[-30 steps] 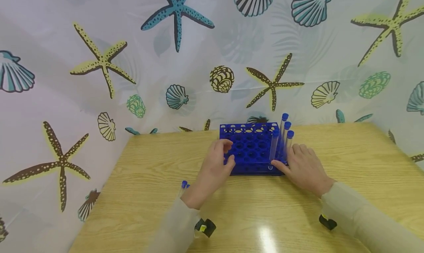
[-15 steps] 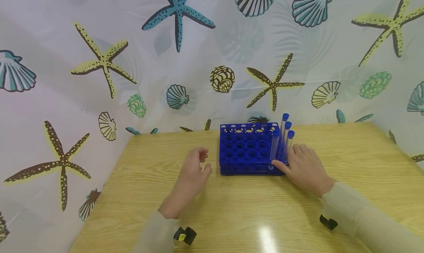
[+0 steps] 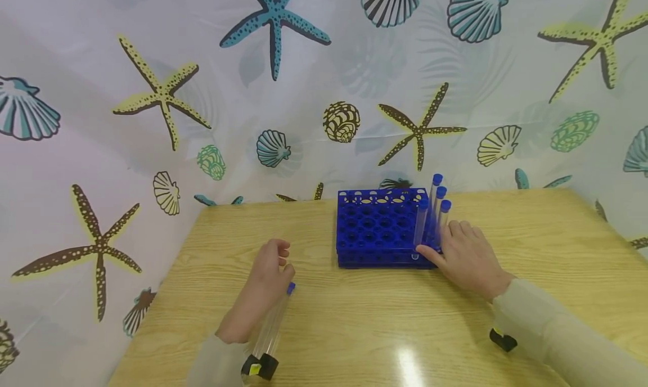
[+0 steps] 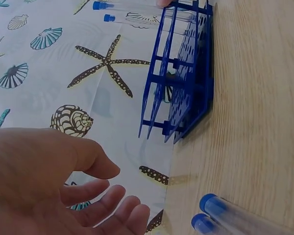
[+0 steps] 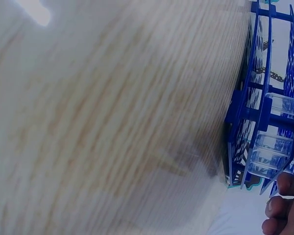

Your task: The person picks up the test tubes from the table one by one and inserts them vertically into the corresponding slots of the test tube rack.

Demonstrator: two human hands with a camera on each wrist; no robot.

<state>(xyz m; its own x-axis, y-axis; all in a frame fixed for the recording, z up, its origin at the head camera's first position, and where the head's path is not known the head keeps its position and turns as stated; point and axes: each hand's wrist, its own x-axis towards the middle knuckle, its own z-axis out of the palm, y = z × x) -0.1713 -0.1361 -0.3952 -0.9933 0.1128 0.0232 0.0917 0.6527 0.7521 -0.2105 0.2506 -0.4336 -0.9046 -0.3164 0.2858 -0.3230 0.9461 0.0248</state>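
Note:
A blue test tube rack (image 3: 374, 256) stands at the back of the table. Several clear test tubes (image 3: 419, 226) with blue caps are upright in its right end. My right hand (image 3: 468, 260) grips that end, thumb at the front corner and fingers along the side; curled fingertips (image 5: 279, 208) show beside the rack in the right wrist view. Left of the rack, my left hand (image 3: 260, 280) is in the air with loosely bent fingers and nothing in them. Capped loose tubes (image 3: 275, 322) lie on the table below it, partly hidden by the hand and wrist.
A wood-grain table (image 3: 374, 325) spans the view. Behind and beside it hangs a pale sheet (image 3: 298, 83) printed with starfish and shells, close behind the rack. A dark wrist strap piece (image 3: 260, 367) overlaps the lower ends of the loose tubes.
My left hand has moved from the rack's left end leftward and toward me, over the loose tubes. The right hand and rack have stayed in place.

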